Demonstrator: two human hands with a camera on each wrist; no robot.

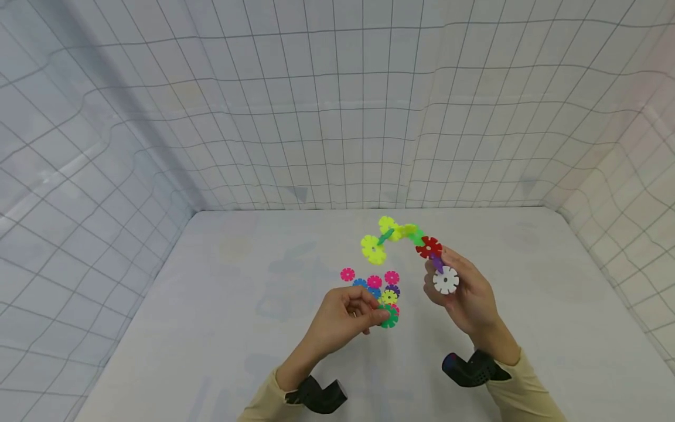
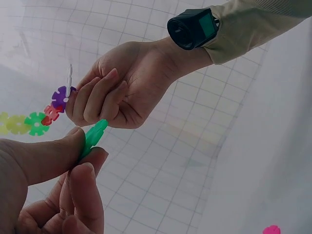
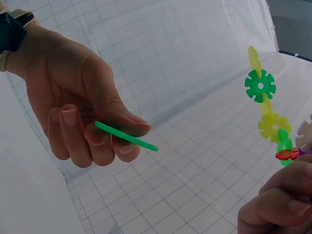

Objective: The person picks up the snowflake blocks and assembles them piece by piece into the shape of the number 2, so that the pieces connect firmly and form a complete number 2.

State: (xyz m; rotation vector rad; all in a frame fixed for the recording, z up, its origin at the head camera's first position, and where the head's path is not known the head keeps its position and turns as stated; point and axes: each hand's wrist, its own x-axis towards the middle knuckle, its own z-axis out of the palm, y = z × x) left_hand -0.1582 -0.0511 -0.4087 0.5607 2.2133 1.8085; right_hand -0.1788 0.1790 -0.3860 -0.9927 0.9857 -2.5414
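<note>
My left hand [image 1: 358,313] pinches a green snowflake disc [image 1: 389,318] between thumb and fingers; the left wrist view shows that green disc [image 2: 92,138] edge-on, and the right wrist view shows the disc [image 3: 126,136] as a thin green bar. My right hand [image 1: 464,293] holds up a chain of joined discs [image 1: 406,237]: white [image 1: 446,280], purple, red [image 1: 429,247], green and yellow ones curving up and left. In the right wrist view the chain [image 3: 267,109] hangs at the right. The two hands are close together but apart.
A small pile of loose discs [image 1: 377,284] in pink, blue, yellow and purple lies on the white table [image 1: 237,293] just beyond my left hand. Gridded white cloth walls [image 1: 337,105] enclose the table on three sides.
</note>
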